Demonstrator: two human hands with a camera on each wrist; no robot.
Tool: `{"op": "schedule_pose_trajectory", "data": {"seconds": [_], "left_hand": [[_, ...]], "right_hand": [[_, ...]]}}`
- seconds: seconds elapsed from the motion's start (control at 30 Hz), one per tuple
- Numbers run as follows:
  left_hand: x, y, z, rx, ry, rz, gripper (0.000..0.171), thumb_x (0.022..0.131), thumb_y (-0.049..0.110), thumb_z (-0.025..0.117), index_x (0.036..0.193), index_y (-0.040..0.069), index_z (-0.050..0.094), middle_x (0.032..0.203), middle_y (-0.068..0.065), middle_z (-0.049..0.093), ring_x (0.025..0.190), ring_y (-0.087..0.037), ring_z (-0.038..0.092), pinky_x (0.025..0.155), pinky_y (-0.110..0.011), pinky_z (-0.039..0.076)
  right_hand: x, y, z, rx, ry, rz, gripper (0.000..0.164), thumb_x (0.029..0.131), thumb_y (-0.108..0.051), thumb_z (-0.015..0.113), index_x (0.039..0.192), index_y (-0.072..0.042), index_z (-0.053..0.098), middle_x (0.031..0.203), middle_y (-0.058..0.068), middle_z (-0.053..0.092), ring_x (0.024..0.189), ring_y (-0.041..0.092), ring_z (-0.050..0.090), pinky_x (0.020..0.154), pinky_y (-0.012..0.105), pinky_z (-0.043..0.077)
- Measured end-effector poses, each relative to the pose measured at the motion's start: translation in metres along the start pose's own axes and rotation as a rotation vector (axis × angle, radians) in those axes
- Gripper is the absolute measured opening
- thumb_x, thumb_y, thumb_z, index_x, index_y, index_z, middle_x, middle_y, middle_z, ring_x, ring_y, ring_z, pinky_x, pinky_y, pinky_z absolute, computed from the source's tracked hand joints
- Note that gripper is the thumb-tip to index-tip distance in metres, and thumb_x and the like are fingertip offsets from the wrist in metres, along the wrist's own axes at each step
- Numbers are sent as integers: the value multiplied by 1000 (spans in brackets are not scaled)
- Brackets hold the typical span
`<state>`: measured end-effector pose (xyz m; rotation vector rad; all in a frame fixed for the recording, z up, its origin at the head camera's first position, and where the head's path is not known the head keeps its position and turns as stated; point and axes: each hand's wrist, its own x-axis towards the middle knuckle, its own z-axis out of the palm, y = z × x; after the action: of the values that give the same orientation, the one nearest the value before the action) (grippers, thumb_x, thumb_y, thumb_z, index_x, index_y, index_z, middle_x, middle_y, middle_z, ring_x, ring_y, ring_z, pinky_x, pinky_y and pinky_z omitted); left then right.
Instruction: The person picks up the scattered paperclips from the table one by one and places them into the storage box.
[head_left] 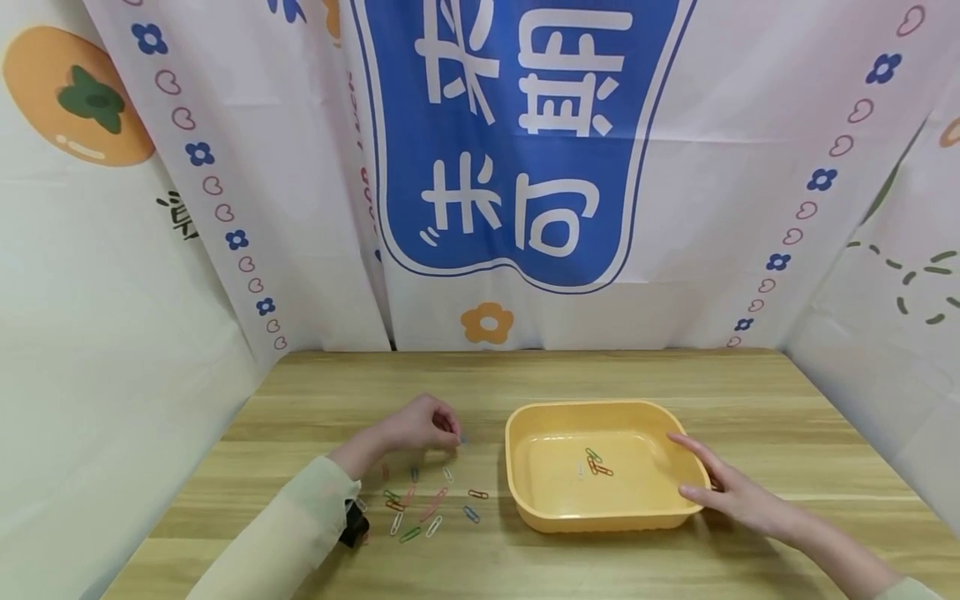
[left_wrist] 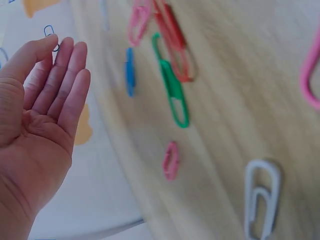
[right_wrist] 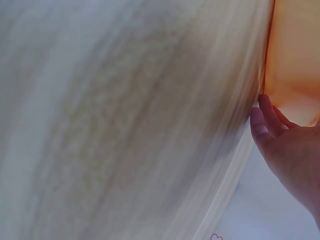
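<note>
Paperclip of blue colour, pinched between thumb and fingertip of left hand; height over the worktop difficult to tell. Grip of this hand brought together at the tips, with only this one clip in hold; other fingers, in the left wrist view, quite straight and side by side. Position of the clip: near to the left side of a yellow basin, but apart from it. More toward the near edge, loose paperclips scattered over the wood-patterned surface, in white, pink, green, blue and reddish brown. Among these, a red-brown clip and a second blue clip lying nearest to the basin. On the bottom of the basin, a small group: green clip and reddish clips close together, with a pale clip just beside. At the right end of the basin, right hand resting against rim and wall, its grip spread wide, thumb and forefinger extended. Behind the worktop, white curtain with a large blue panel.
</note>
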<state>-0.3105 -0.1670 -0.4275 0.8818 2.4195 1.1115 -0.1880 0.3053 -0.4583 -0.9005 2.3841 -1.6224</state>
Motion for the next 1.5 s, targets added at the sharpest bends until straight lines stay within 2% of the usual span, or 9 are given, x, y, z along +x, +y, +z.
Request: {"op": "schedule_pose_trajectory", "data": {"seconds": [0.13,0.3,0.4,0.7,0.87,1.0,1.2,1.37,1.5], "left_hand": [[-4,9,-5,-1,66,4,4,86,6,73,83,5,70,76,1,68,74,-18,65,68,-30,53],[-8,25,-10,-74,115,-15,5,87,8,73,87,4,70,79,0,69,84,-37,66,75,-48,53],[-9,35,-10,-93,140,-20,5,88,11,72,88,6,71,80,0,70,87,-40,65,77,-53,52],[-9,67,-5,-120,222,-13,11,86,18,76,90,8,74,81,-1,72,78,-17,68,70,-31,55],[-6,81,5,-178,256,37,12,84,12,77,90,2,74,81,-6,72,75,-17,69,69,-30,56],[-3,94,8,-153,265,66,12,84,12,77,90,2,74,80,-6,72,73,-15,68,67,-33,56],[7,119,6,-75,255,107,8,84,12,77,88,5,75,79,0,72,71,-13,67,61,-27,54],[18,139,5,-38,206,136,6,85,13,76,89,9,76,80,3,72,73,-11,68,66,-29,55],[29,151,11,-20,177,159,5,85,12,76,89,9,76,81,5,72,75,-11,68,69,-25,55]], "right_hand": [[0,-1,0,-9,3,29,64,97,4,53,150,3,17,143,47,9,119,-2,44,86,20,48],[0,0,-1,-1,-3,20,65,96,6,52,151,1,17,142,48,8,118,-4,44,85,21,49],[0,0,-1,2,-10,-4,66,96,7,52,152,0,17,141,49,6,118,-4,44,85,21,49],[-1,-1,-1,-4,0,6,66,96,6,52,152,-1,18,142,48,7,118,-5,43,85,19,48],[-2,-1,-1,-36,17,22,65,96,4,54,150,2,18,144,47,9,119,-8,40,87,16,44],[0,-2,-1,-51,24,26,65,96,3,55,149,4,19,143,47,11,120,-8,39,88,16,43],[0,-2,-2,-42,20,40,64,96,2,55,148,7,19,145,44,13,119,-5,43,87,18,46],[-1,-1,-2,-55,13,24,64,96,2,54,149,5,18,144,45,14,118,-4,44,86,18,46],[-1,-1,-2,-57,11,-4,65,96,4,54,150,3,19,142,47,14,119,-5,42,86,18,46]]}}
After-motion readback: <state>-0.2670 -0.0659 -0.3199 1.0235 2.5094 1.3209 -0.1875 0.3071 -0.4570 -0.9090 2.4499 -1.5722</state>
